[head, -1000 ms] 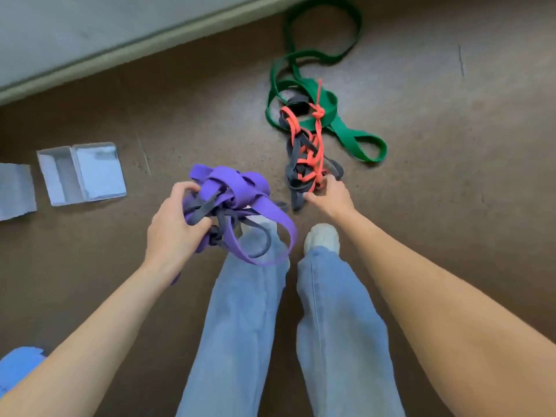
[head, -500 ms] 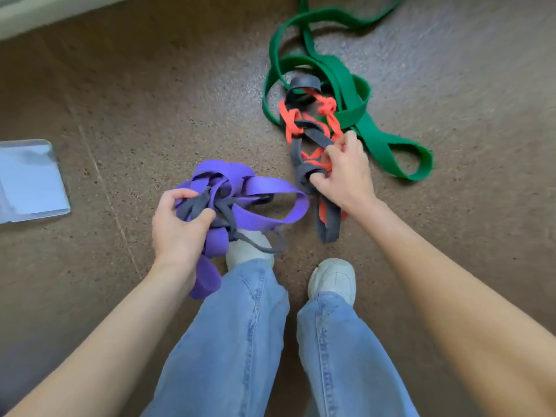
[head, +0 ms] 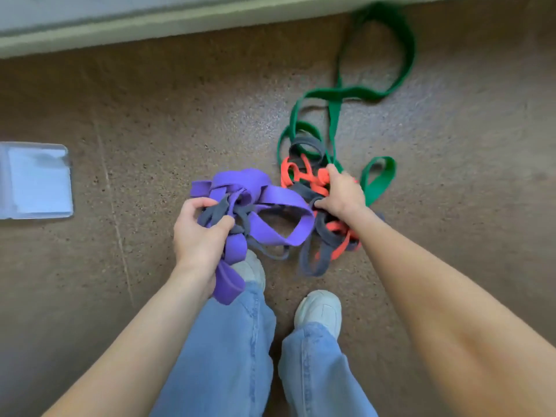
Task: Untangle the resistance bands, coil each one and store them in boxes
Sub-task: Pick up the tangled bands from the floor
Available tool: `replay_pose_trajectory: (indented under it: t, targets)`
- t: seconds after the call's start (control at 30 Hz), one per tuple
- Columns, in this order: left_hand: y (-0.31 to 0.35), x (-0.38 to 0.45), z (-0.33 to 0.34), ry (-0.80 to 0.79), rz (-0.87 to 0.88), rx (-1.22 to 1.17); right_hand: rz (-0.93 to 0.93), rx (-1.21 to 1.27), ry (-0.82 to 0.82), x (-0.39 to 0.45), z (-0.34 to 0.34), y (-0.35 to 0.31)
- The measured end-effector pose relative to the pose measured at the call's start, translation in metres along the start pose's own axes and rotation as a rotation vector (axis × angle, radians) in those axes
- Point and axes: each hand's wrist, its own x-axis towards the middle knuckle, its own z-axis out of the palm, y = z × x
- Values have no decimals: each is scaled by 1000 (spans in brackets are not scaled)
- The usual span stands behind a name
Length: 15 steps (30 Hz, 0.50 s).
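Four bands, one knot, head view only: left hand (head: 201, 236) has its grip curled round a wad of the purple band (head: 270, 195) mixed with thin grey band (head: 313, 260) strands, held up above the left shoe (head: 249, 270); a purple tail hangs below the wrist. Right hand (head: 343, 192) grip is closed on the middle of the other clump, thumb and fingers pinching grey and orange band (head: 338, 251) loops together, orange knotted tight round grey there. Green band (head: 377, 180) trails from that clump out across the floor (head: 180, 115) toward the skirting, far loop blurred. Grey runs between both clumps, so they are linked, none freed, nothing coiled. Clear box (head: 36, 182) lies on the floor well apart to the left, looks open, contents not readable. Right shoe (head: 320, 310) near the bottom of the hanging loops. Handling guess: all flat rubbery straps, light, floppy, stretchy; pulling hard will likely cinch the knots rather than loosen them. Wide purple and green should be grippy and easy to hold flat; narrow orange will bite in. Best hold is probably close to a crossing, pinching one strand just beside the knot and feeding slack through, purple off grey first.
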Motion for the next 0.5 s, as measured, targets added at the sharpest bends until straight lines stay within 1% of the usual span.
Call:
replay_pose_trajectory:
  t: [0.03, 0.1, 0.23, 0.3, 0.37, 0.5]
  targets:
    - [9, -16, -14, 17, -24, 7, -10, 8, -12, -36, -8, -6]
    - [31, -54, -46, 36, -40, 36, -41, 36, 23, -108, -35, -18]
    - [63, -140, -121, 104, -101, 34, -185, 85, 77, -231, -114, -42]
    - [67, -188, -162, 176, -166, -70, -277, 151, 61, -285, -152, -52]
    - [68, -241, -199, 268, -243, -228, -331, 177, 28, -334, -191, -63]
    - [73, -346, -279, 426, -289, -421, -438, 158, -45, -424, -251, -102]
